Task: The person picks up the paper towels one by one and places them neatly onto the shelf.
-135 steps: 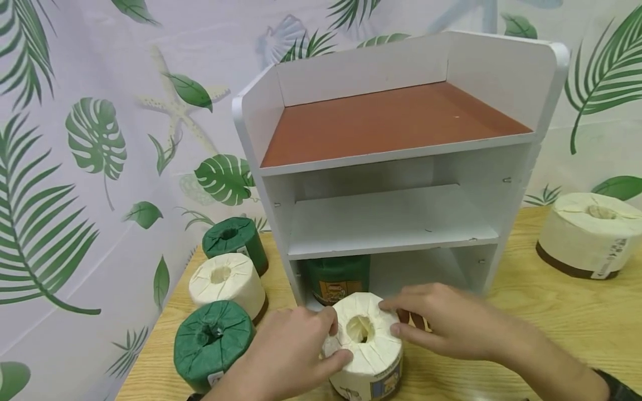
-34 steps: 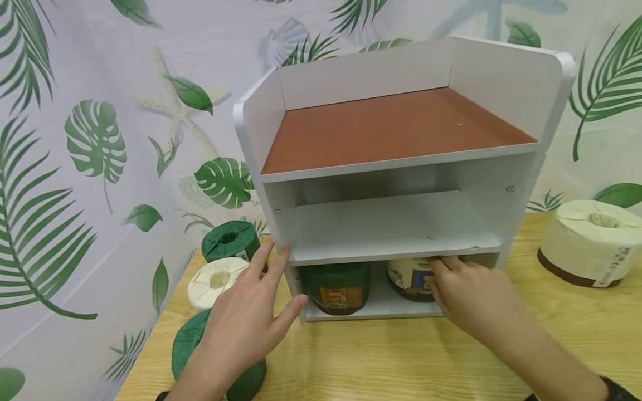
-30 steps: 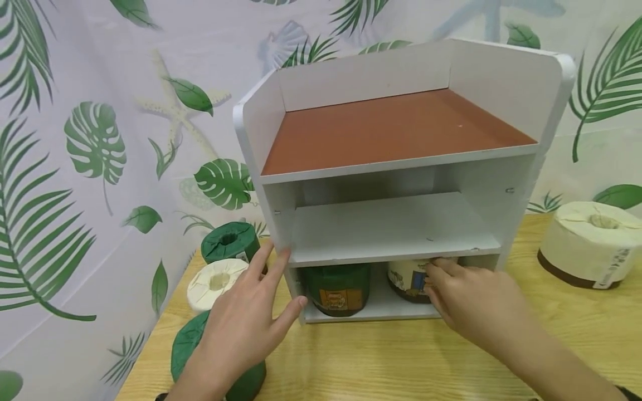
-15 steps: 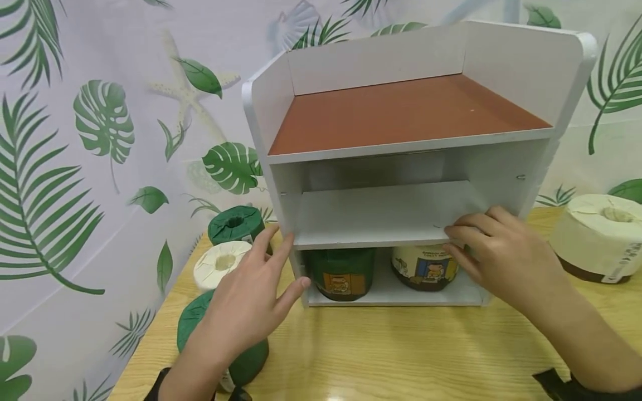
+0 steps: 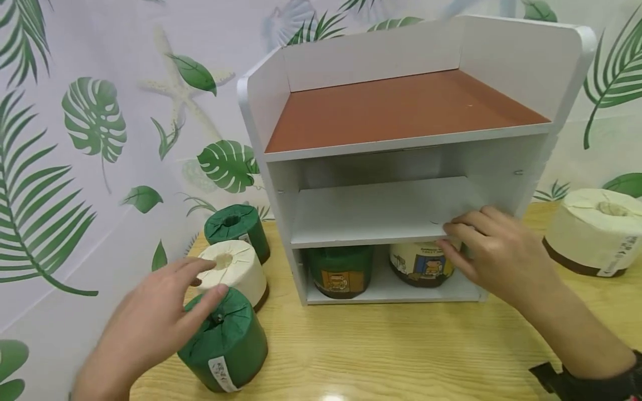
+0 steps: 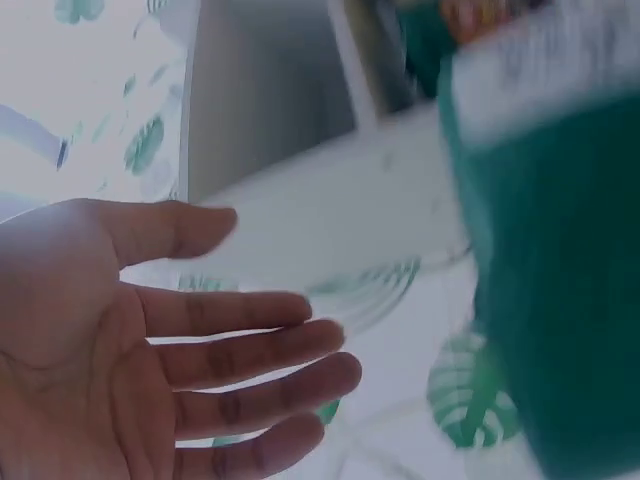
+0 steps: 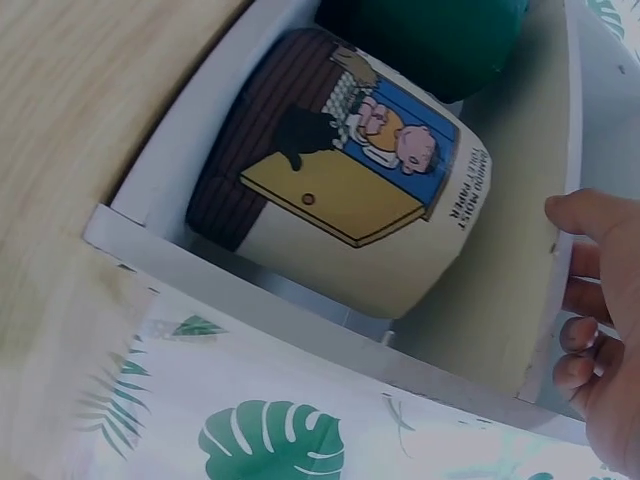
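Observation:
My left hand (image 5: 150,320), fingers spread and holding nothing, hovers by the near green roll (image 5: 225,345) and a cream roll (image 5: 243,273) at the left. In the left wrist view the hand (image 6: 150,350) is beside a green roll (image 6: 560,270). My right hand (image 5: 501,256) grips the front edge of the middle shelf board (image 5: 381,214), thumb below and fingers above. On the bottom shelf stand a green roll (image 5: 341,273) and, right of it, a cream printed roll (image 5: 423,264). The right wrist view shows this cream roll (image 7: 350,190) near the hand (image 7: 610,290).
The white shelf unit (image 5: 526,89) has a red-brown top board (image 5: 401,108). Another green roll (image 5: 238,225) stands at the back left of the wooden table (image 5: 376,351). A further cream roll (image 5: 592,236) stands to the right of the unit. Leaf-patterned cloth hangs behind.
The cream printed roll has gone from the table onto the bottom shelf. My right hand has moved from it to the board edge. My left hand has left the unit's side and moved left.

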Demonstrator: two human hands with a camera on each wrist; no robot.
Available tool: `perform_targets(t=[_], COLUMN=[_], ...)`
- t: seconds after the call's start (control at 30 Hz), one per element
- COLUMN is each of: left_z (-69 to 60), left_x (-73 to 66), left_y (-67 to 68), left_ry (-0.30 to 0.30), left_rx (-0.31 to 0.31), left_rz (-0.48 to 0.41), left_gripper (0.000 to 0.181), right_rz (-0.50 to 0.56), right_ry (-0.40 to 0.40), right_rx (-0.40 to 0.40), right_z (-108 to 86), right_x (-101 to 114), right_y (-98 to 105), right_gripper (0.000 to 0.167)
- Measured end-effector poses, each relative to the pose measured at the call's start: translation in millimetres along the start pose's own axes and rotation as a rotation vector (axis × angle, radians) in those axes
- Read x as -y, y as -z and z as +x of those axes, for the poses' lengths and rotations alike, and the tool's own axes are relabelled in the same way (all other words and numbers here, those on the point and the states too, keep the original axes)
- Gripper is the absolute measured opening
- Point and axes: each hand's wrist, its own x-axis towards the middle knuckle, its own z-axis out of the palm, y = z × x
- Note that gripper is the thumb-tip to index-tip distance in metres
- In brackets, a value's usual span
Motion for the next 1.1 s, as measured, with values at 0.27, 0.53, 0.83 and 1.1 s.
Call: perform_targets(t=[0.27, 0.53, 0.83, 1.1], left_z=[9.6, 24.1, 28.2, 22.8], left_x=[37.9, 62.9, 68.3, 52.4], left_y=[4.0, -8.0, -15.3, -19.9], left_ry=[0.096, 0.059, -0.023, -0.184], left_rx=[0.253, 0.401, 0.499, 0.454], left_rz=[0.084, 0.006, -0.164, -0.181], left_gripper=[0.033, 0.015, 0.017, 0.018], right_rz=[-0.012, -0.041, -0.05, -0.057], right_ry=[0.013, 0.005, -0.015, -0.017], right_rx=[-0.016, -0.017, 0.004, -0.01], right_z=[-1.0, -2.2, -2.0, -2.1], right_x=[-0.4, -0.1, 1.3, 1.9], right_y=[-3.8, -4.2, -4.6, -7.0], right_gripper=[0.052, 0.052, 0.044, 0.041])
